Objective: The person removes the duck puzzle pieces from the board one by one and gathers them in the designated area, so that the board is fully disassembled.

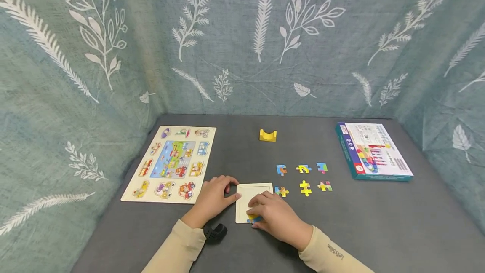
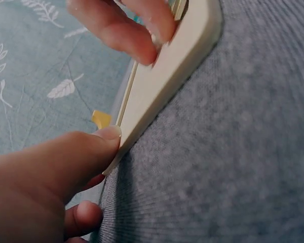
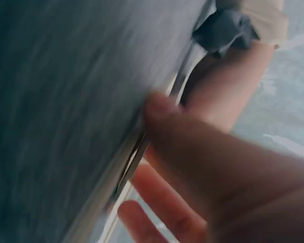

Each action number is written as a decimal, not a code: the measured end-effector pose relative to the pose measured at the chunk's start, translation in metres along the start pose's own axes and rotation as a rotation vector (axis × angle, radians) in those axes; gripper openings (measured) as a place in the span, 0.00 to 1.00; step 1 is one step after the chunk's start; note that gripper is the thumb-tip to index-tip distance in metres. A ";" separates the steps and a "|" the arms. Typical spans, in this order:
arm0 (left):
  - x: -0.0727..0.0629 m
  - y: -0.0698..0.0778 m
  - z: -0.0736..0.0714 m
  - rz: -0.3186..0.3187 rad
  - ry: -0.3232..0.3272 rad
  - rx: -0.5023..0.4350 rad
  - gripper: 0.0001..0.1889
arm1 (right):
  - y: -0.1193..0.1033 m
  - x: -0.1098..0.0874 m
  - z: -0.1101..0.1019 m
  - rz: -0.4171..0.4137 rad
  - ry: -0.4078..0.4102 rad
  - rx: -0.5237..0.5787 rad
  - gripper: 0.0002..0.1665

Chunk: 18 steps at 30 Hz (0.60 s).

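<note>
A small pale wooden puzzle tray (image 1: 245, 193) lies flat in front of the person. At its left side, the left hand (image 1: 214, 199) holds the edge; its thumb (image 2: 104, 139) presses on the rim in the left wrist view. Over the tray's near right part, the right hand (image 1: 278, 218) has its fingers bent around a yellow and blue jigsaw piece (image 1: 254, 219), partly hidden beneath them. The right wrist view, blurred, shows the right thumb (image 3: 162, 109) at the tray's near edge and other fingers over its top. Several loose jigsaw pieces (image 1: 305, 187) lie right of the tray.
On the left lies a large wooden picture board (image 1: 151, 163) with vehicle shapes. A yellow arched block (image 1: 267, 136) stands at the back. A flat boxed set (image 1: 375, 151) lies on the right. Patterned cloth (image 1: 242, 45) encloses the dark table (image 1: 363, 222).
</note>
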<state>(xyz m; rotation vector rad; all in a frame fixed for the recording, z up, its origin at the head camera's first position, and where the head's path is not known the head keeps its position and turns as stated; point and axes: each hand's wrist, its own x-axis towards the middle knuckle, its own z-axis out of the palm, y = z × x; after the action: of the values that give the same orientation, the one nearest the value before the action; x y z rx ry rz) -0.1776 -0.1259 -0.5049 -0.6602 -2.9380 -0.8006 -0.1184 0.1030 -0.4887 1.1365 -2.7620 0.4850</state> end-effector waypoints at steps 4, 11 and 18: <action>0.000 0.001 0.002 0.006 0.012 0.005 0.13 | -0.002 0.000 0.002 0.011 0.024 0.065 0.17; 0.002 0.005 0.001 0.000 -0.010 0.013 0.14 | 0.015 -0.011 -0.022 0.078 0.108 0.218 0.18; 0.000 0.005 -0.001 -0.013 -0.003 -0.005 0.14 | 0.058 -0.051 -0.046 0.272 0.275 0.165 0.17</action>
<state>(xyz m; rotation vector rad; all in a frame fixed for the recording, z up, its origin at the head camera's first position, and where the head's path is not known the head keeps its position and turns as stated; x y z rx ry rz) -0.1755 -0.1222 -0.5017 -0.6442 -2.9467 -0.8090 -0.1236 0.1911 -0.4711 0.6585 -2.6782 0.8432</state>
